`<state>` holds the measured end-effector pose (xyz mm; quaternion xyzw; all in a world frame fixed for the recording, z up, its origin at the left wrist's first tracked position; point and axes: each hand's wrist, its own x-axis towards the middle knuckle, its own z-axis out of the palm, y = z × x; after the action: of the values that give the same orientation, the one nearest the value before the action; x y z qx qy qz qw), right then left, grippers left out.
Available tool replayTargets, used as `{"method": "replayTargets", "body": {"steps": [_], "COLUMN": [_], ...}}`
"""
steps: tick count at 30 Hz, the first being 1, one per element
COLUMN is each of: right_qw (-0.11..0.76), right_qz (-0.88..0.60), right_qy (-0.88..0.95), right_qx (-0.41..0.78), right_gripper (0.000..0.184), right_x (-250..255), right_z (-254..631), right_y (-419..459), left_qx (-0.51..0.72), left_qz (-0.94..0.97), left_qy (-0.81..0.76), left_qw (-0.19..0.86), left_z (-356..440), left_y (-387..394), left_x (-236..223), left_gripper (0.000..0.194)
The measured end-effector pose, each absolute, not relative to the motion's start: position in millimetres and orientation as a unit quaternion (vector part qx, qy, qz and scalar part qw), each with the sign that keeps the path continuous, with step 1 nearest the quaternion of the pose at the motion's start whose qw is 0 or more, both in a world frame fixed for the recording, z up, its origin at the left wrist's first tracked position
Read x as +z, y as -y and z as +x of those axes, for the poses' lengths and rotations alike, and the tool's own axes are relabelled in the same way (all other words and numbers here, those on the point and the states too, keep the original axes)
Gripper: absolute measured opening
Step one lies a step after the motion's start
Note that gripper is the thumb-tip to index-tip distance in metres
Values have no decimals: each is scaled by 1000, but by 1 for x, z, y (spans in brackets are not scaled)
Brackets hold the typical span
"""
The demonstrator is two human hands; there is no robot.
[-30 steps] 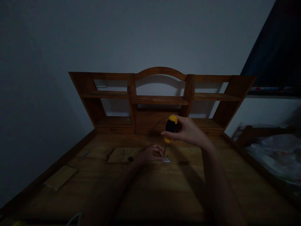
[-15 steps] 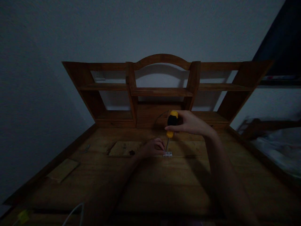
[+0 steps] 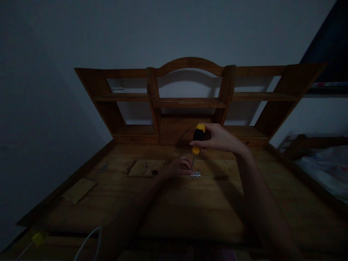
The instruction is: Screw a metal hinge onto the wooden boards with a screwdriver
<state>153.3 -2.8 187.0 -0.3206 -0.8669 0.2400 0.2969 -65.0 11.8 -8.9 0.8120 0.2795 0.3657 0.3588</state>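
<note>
My right hand (image 3: 219,137) is closed round the yellow and black handle of a screwdriver (image 3: 199,135), held upright with a slight tilt. Its metal shaft points down at the left end of a small silver hinge (image 3: 195,174) lying on the wooden desktop. Beside the tip, the fingers of my left hand (image 3: 179,166) are pinched together against the hinge's left end. Whatever sits between those fingertips is too small and dark to make out. The hinge lies along the edge of a thin wooden strip (image 3: 217,167) on the desktop.
A wooden shelf unit (image 3: 190,104) rises at the desk's back. To the left lie a flat light-brown piece (image 3: 79,190) and small metal items (image 3: 103,167). A white cable (image 3: 88,237) and a yellow object (image 3: 38,238) are at the front left.
The view has shifted slightly. Against the hinge, the screwdriver's tip has moved a little left, towards my left fingertips. Both hands keep nearly the same pose.
</note>
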Motion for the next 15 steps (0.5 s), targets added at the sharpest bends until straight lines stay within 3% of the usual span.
{"method": "replayTargets", "body": {"steps": [10, 15], "right_qw": [278, 303], "right_qz": [-316, -325], "right_qy": [872, 875], "right_qx": [251, 194], "right_gripper": [37, 39], "right_x": [184, 182], "right_z": [153, 151], "right_y": [-2, -3], "left_qx": [366, 360], "left_qz": [806, 809], "left_qy": [-280, -288], "left_qw": [371, 365], "left_z": [-66, -65], "left_y": [-11, -10], "left_x": [-9, -7], "left_gripper": [26, 26]}}
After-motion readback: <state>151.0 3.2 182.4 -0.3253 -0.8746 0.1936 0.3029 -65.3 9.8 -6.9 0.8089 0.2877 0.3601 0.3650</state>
